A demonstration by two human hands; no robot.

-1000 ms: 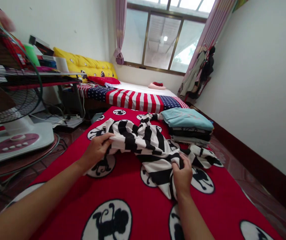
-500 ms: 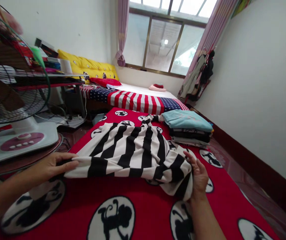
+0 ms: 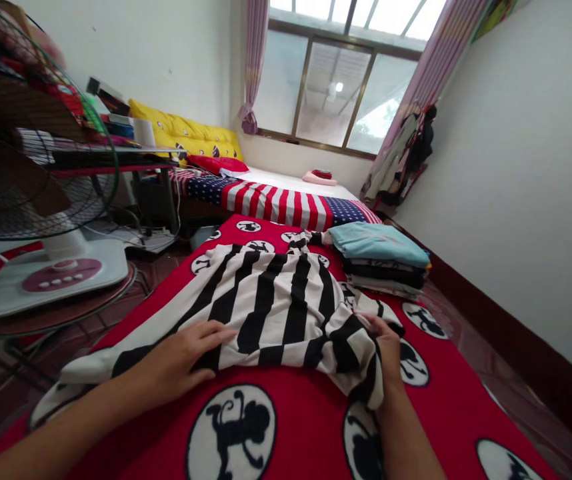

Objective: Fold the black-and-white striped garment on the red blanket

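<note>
A black-and-white striped garment (image 3: 271,307) lies spread across a red blanket with monkey prints (image 3: 291,427). My left hand (image 3: 176,363) rests flat on the garment's near left part, fingers stretched out. My right hand (image 3: 386,350) is at the garment's bunched right corner, its fingers curled into the fabric and partly hidden by it.
A stack of folded clothes (image 3: 381,260) with a light blue piece on top sits at the blanket's far right. A floor fan (image 3: 41,200) stands on the left. Behind lie a flag-patterned bed (image 3: 276,200) and the window. The wall runs along the right.
The garment was crumpled, then pulled out flat leftward. My left hand let go of its left edge and now lies flat on it. My right hand stayed at the right corner.
</note>
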